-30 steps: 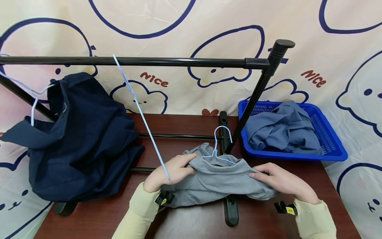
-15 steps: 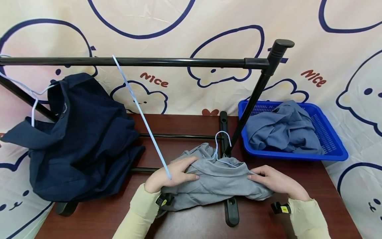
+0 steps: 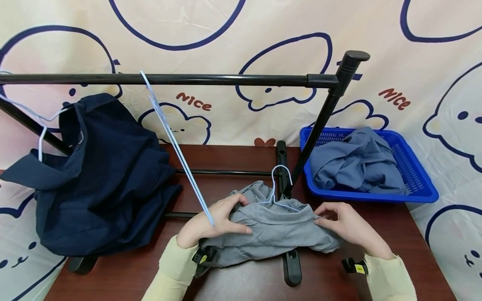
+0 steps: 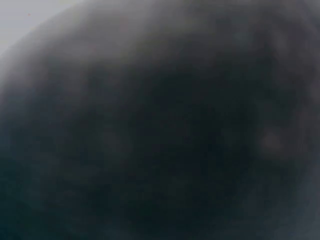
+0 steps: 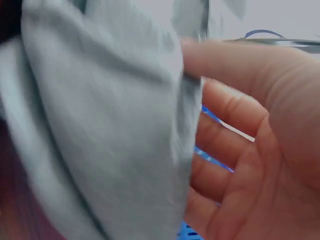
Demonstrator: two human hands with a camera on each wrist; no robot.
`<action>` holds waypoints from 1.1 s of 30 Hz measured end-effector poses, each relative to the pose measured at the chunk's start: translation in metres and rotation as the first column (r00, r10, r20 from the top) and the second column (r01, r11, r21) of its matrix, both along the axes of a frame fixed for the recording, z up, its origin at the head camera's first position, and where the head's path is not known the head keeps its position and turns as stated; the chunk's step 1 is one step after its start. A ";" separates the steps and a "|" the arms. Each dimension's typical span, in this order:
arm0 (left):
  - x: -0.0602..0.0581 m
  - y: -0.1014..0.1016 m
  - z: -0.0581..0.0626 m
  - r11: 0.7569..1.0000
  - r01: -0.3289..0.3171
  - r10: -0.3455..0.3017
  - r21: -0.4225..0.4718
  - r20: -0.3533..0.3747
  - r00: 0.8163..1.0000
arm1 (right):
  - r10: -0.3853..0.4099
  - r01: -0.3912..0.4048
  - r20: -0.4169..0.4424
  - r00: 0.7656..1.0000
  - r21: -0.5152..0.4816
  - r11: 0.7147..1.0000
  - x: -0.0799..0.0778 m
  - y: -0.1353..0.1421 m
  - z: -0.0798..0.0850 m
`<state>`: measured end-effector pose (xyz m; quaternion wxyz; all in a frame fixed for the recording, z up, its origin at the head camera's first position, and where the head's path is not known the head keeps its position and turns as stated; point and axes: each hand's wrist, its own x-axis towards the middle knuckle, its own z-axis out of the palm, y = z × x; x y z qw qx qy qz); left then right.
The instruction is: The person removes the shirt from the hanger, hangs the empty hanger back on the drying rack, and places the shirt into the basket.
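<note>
A grey shirt (image 3: 275,228), its collar upward, lies bunched over the table with a light blue hanger (image 3: 273,184) inside its neck opening. My left hand (image 3: 211,221) rests at its left shoulder, thumb and forefinger spread apart on the cloth; the other fingers are hidden. On the far side, my right hand (image 3: 348,223) pinches the right shoulder. The right wrist view shows the thumb on the near face of the cloth and the fingers behind it. Only dark blur fills the left wrist view.
A black clothes rack's rail (image 3: 226,79) crosses above. From it hangs a bare light blue hanger (image 3: 177,146), its lower end overlapping my left hand. A navy shirt (image 3: 105,179) hangs at left. The blue basket (image 3: 421,188) at right holds blue-grey cloth (image 3: 357,161).
The hanger in the grey shirt has sunk slightly into the neck. My left thumb and forefinger have spread apart, and my right hand has shifted a little left. The bare hanger has turned slightly.
</note>
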<state>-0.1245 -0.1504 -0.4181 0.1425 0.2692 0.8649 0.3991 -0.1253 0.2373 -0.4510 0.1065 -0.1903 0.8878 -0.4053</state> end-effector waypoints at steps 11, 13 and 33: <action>0.003 -0.005 0.006 0.999 -0.035 0.036 0.041 -0.033 0.999 | -0.058 0.046 -0.135 0.989 -0.088 0.995 0.010 -0.007 0.021; 0.003 -0.006 0.007 0.998 -0.031 0.033 0.051 -0.047 0.998 | -0.071 0.058 -0.162 0.984 -0.083 0.995 0.012 -0.007 0.025; 0.004 -0.006 0.010 0.977 -0.140 0.155 0.162 -0.088 0.984 | -0.170 0.110 -0.383 0.908 -0.174 0.979 0.019 -0.013 0.043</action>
